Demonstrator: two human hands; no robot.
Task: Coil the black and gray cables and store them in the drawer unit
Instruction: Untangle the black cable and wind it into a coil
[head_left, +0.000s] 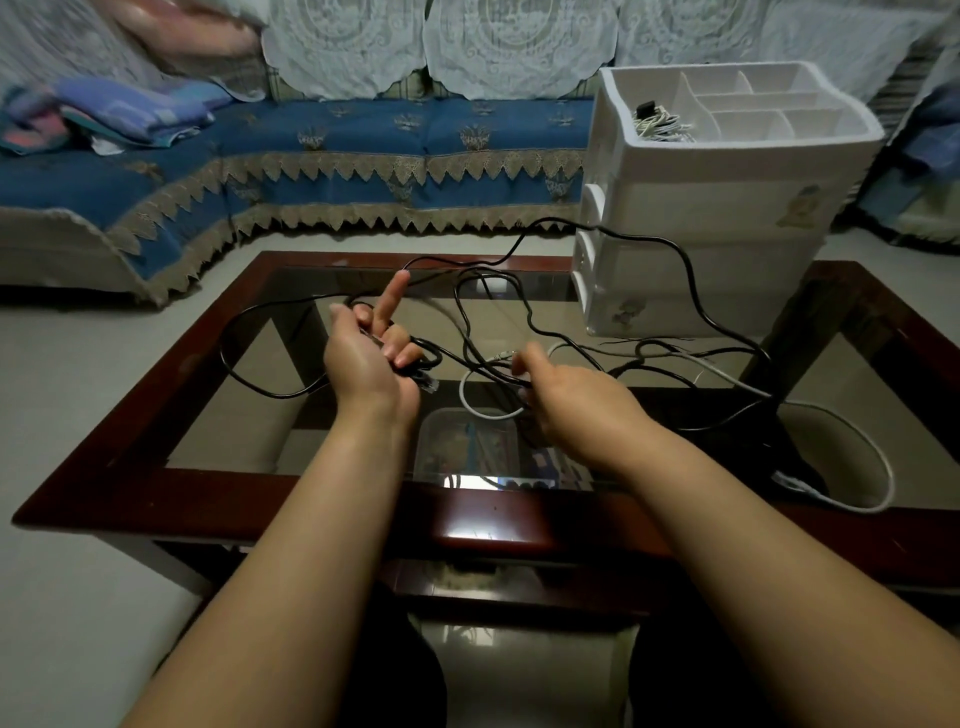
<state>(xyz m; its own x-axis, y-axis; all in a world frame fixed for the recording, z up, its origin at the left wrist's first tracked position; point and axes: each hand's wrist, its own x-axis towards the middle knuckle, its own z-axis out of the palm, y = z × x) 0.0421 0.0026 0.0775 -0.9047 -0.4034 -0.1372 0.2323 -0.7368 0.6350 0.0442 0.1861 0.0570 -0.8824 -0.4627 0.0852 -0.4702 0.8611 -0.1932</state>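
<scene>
A long black cable (691, 291) sprawls in loose loops over the glass table (260, 488), one strand arching up past the white drawer unit (727, 208). My left hand (369, 358) is shut on the black cable near its plug end, forefinger pointing up, with a loop hanging to the left. My right hand (571, 400) pinches a strand of the black cable just right of the left hand. A gray cable (872, 452) lies on the table, curling beneath my right hand and looping out to the right edge.
The drawer unit stands at the table's far right corner; its divided top tray holds a bundle of pale cable (660, 124). A blue-covered sofa (311, 156) runs behind the table. A clear box (467, 441) sits on the shelf below the glass.
</scene>
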